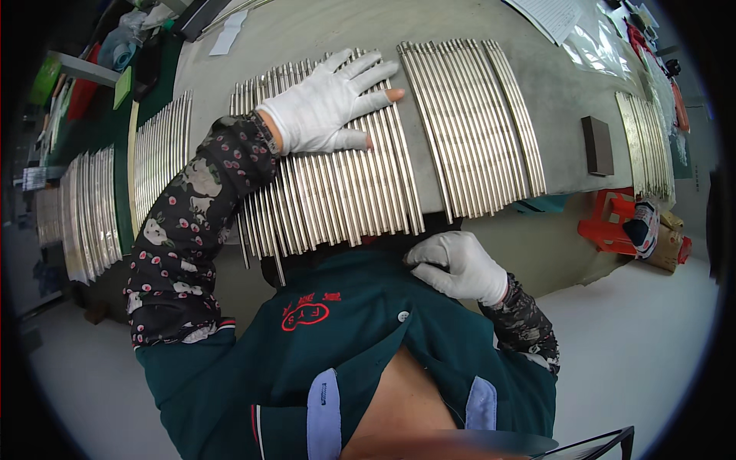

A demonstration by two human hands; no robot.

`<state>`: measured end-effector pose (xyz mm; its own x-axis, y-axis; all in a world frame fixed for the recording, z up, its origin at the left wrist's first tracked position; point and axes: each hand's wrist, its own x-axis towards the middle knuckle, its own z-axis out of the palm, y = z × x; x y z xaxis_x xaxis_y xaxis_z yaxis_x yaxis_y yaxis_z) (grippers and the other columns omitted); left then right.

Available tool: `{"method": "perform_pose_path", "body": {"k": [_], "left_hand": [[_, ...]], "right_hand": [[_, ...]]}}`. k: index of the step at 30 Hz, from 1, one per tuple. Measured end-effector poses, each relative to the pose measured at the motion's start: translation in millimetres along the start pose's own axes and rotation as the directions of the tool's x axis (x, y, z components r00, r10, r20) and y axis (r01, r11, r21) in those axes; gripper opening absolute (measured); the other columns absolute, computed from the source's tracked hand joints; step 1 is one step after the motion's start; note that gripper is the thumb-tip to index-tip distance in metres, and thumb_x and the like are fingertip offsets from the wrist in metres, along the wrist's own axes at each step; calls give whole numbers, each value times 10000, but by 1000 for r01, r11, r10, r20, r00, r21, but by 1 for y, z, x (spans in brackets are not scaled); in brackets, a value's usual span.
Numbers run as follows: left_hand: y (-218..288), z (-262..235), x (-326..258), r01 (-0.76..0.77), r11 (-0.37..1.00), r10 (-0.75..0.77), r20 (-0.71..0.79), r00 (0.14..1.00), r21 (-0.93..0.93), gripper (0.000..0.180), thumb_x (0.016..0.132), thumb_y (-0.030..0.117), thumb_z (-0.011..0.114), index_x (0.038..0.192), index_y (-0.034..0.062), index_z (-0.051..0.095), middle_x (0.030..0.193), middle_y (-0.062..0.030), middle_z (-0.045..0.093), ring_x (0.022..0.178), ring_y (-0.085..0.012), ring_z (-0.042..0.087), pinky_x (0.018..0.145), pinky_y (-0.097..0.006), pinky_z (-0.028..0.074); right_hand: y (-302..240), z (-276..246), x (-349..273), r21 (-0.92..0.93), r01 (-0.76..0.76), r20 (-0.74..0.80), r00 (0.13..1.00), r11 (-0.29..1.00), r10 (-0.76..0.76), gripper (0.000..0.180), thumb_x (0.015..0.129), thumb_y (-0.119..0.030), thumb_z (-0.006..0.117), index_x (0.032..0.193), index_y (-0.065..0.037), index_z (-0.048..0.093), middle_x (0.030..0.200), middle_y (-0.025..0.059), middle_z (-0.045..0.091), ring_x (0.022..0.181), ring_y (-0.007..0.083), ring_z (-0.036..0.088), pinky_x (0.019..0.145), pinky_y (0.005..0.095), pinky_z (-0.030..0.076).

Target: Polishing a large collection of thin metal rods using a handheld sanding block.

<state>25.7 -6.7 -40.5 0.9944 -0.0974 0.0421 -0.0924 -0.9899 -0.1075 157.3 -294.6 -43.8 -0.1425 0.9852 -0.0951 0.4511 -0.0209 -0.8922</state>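
Your left hand (pixel 326 103) lies flat and open on metal rods (pixel 337 192) overhanging the tabletop (pixel 429 23); right hand (pixel 460 267), loosely curled, holds nothing; a nudge could spill them.

left hand (pixel 326 103): white knit glove | right hand (pixel 458 266): white glove | sleeves: dark floral | top: dark green, red emblem, 2 light-blue patches
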Motion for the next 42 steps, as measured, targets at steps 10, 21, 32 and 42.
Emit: {"method": "perform_pose_path", "body": {"k": [10,21,32,42], "left_hand": [[17,13,61,56,998,-54,-159,986,2,795,878,700,277,1441,141,327,1522,-147,227,1390,-330,253,1117,-534,218],[-13,-21,-56,1,985,-33,-182,983,-174,849,869,744,155,1471,158,275,1503,-170,268,1379,-379,264,1108,-567,201],[21,1,-33,172,985,-171,-21,985,11,781,902,690,195,1433,134,333,1500,-154,276,1388,-358,250,1115,-564,179],[7,-11,-67,188,979,-198,-130,972,-85,819,869,738,139,1473,197,257,1526,-149,218,1388,-351,255,1117,-570,185]], "right_hand": [[-8,8,25,1,133,83,988,991,-133,226,816,-150,631,989,-12,671,939,149,678,826,307,654,749,353,534],[-10,26,33,79,169,207,961,982,-182,253,836,-170,602,1024,-9,658,963,162,668,865,321,639,791,372,521],[-21,46,54,134,240,362,891,961,-273,263,859,-176,568,1043,-8,651,1012,153,666,915,325,629,821,389,509],[-29,72,75,288,412,486,714,864,-503,319,884,-117,537,1175,6,579,1186,169,595,1085,320,575,929,391,462]]}}
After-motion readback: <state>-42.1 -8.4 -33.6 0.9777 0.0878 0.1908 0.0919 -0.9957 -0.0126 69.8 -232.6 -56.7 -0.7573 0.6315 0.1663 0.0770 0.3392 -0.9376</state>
